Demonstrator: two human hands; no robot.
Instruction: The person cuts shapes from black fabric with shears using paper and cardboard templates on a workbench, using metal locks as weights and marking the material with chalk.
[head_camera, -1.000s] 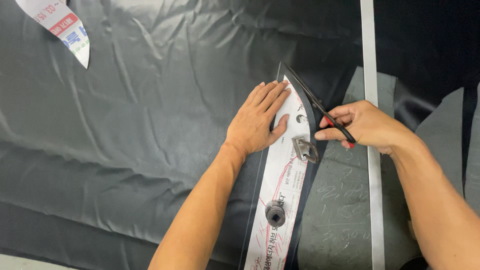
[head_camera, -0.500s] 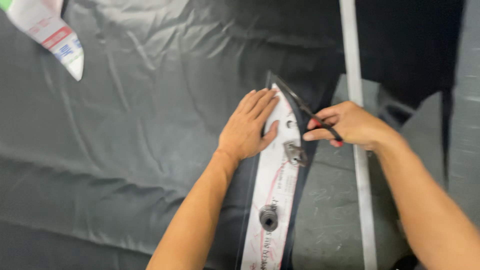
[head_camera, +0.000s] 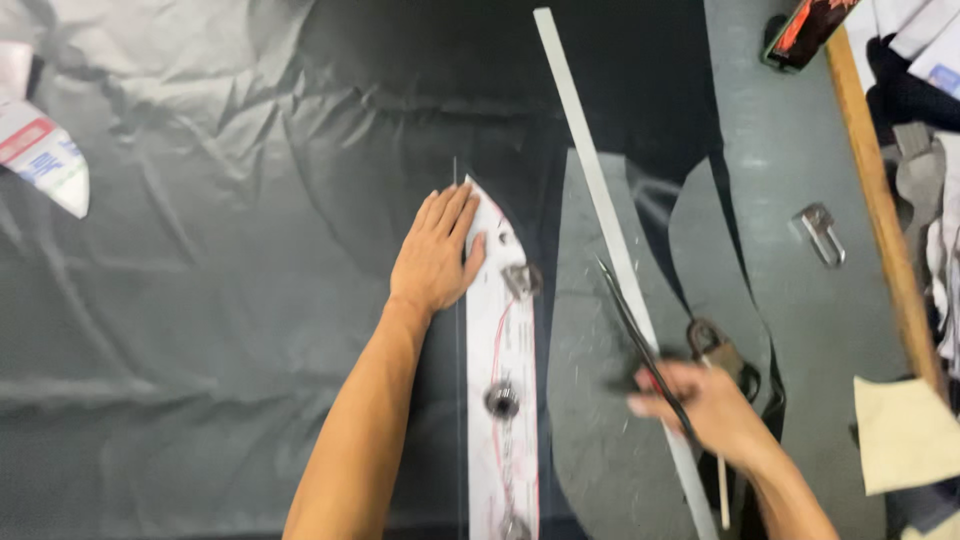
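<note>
My left hand (head_camera: 434, 256) lies flat, fingers together, on the pointed top of a long white card pattern (head_camera: 502, 340) that rests on black fabric (head_camera: 220, 250). Two small metal weights (head_camera: 521, 280) (head_camera: 501, 399) sit on the pattern. My right hand (head_camera: 706, 404) has come away to the right and grips black scissors with red handles (head_camera: 640, 340), blades pointing up and left over the grey table. The hand and scissors are blurred.
A long white strip (head_camera: 600, 210) runs diagonally across the grey table (head_camera: 810, 330). A padlock (head_camera: 713, 346), a metal clip (head_camera: 821, 233), a wooden stick (head_camera: 880, 200) and a cream cloth piece (head_camera: 905, 432) lie on the right. Another paper pattern (head_camera: 45, 160) lies top left.
My right hand has pulled the scissors away from the pattern edge, down and to the right. The left hand stays pressed on the pattern. The camera view has shifted left.
</note>
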